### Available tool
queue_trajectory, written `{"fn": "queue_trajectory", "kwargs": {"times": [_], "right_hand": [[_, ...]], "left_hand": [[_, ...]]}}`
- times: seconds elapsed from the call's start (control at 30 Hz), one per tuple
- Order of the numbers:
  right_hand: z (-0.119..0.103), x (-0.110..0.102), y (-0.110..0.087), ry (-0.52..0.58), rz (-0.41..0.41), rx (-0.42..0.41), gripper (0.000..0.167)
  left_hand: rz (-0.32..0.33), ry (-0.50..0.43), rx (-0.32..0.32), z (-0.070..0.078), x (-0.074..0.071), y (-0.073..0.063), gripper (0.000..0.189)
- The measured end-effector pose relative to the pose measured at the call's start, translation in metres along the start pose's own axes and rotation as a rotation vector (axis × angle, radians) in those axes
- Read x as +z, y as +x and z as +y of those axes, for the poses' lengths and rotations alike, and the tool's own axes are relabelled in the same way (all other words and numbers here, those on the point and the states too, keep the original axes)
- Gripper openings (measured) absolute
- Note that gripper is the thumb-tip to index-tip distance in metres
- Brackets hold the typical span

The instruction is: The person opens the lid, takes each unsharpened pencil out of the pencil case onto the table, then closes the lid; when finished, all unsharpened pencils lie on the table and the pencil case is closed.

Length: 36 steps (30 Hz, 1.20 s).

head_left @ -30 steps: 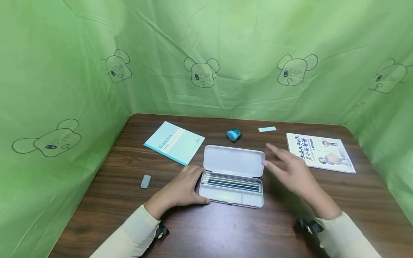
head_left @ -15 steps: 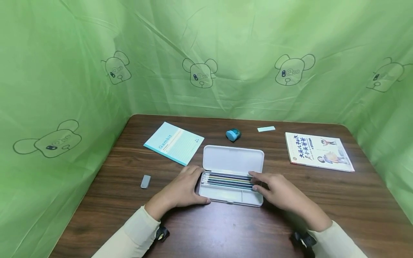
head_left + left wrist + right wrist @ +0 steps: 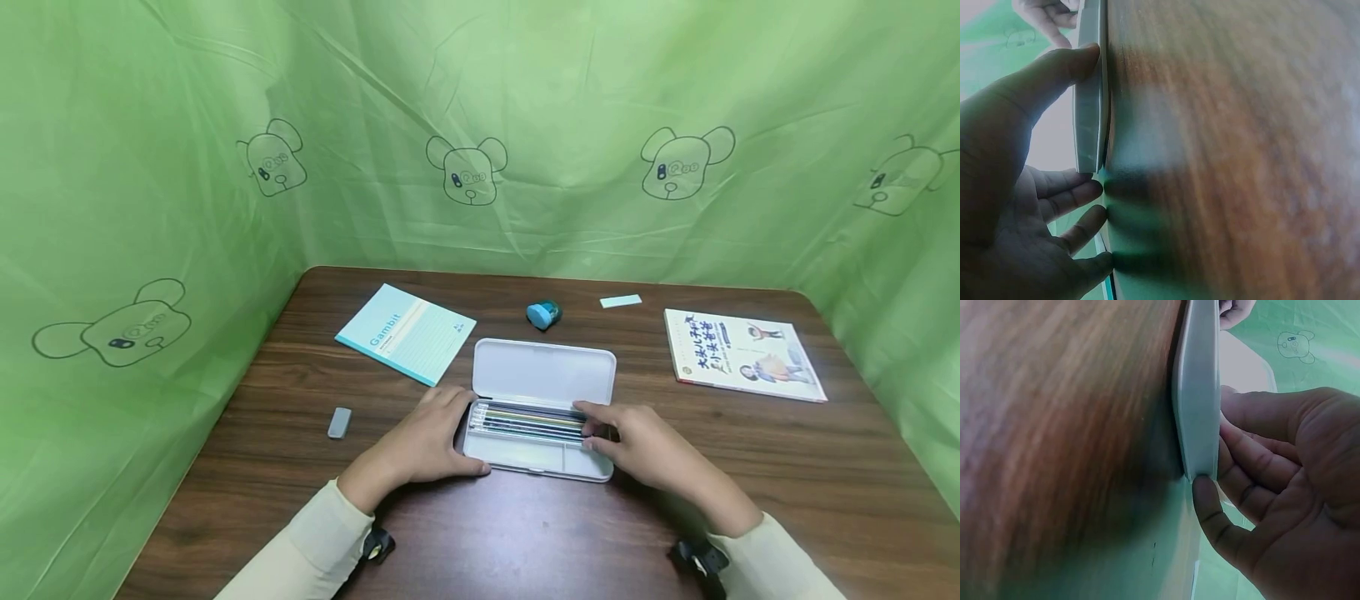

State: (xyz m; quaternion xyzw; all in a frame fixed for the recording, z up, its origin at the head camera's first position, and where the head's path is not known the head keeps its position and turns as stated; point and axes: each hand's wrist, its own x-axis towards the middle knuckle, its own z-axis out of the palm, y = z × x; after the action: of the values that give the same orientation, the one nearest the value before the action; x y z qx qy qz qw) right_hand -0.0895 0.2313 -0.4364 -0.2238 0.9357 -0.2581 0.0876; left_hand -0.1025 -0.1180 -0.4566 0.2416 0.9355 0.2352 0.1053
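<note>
A white pencil case (image 3: pixel 525 454) lies with its lid (image 3: pixel 543 371) raised. Several dark pencils (image 3: pixel 525 421) sit side by side in its rear compartment. My left hand (image 3: pixel 420 437) holds the case's left end, thumb on the front wall and fingers by the far left corner. My right hand (image 3: pixel 645 442) reaches in over the right end, its thumb and index finger on either side of the pencil row. In the right wrist view, the case wall (image 3: pixel 1200 394) hides those fingertips; the little finger touches the outside of the case end.
A light blue notebook (image 3: pixel 408 333) lies back left, with a grey eraser (image 3: pixel 339 422) nearer. Behind the case stand a blue pencil sharpener (image 3: pixel 543 314) and a pale blue strip (image 3: pixel 621 301). A picture book (image 3: pixel 750 354) lies at right. Green curtains surround the brown table (image 3: pixel 247 500).
My right hand has come left and down from beside the lid into the case, closing on the pencils' right ends. The left hand keeps its hold.
</note>
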Motion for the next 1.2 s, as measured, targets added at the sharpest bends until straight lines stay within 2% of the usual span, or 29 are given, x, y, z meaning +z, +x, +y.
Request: {"fn": "queue_trajectory", "kwargs": {"times": [0.23,0.4,0.6,0.77,0.87,1.07,1.2], "right_hand": [[0.004,0.0,0.0,0.098,-0.025,-0.012,0.054],[0.006,0.001,-0.001,0.126,-0.035,-0.026,0.055],[0.012,-0.002,-0.007,0.228,0.006,-0.015,0.057],[0.03,-0.023,-0.021,0.406,0.027,0.026,0.066],[0.042,-0.042,-0.031,0.458,0.046,0.031,0.071],[0.066,-0.072,-0.05,0.38,0.136,0.008,0.07],[0.09,-0.082,-0.06,0.36,0.187,0.038,0.068]], "left_hand": [[-0.003,-0.011,-0.002,0.002,-0.001,-0.001,0.099],[-0.005,-0.013,0.0,0.002,-0.001,-0.001,0.099],[-0.009,-0.01,0.002,0.002,-0.001,-0.001,0.099],[-0.012,-0.005,0.004,0.002,-0.001,-0.001,0.099],[-0.013,-0.008,0.003,0.001,-0.002,-0.001,0.099],[-0.016,-0.017,-0.002,0.002,-0.003,-0.002,0.1],[-0.017,-0.019,-0.003,0.002,-0.003,-0.001,0.099]]}}
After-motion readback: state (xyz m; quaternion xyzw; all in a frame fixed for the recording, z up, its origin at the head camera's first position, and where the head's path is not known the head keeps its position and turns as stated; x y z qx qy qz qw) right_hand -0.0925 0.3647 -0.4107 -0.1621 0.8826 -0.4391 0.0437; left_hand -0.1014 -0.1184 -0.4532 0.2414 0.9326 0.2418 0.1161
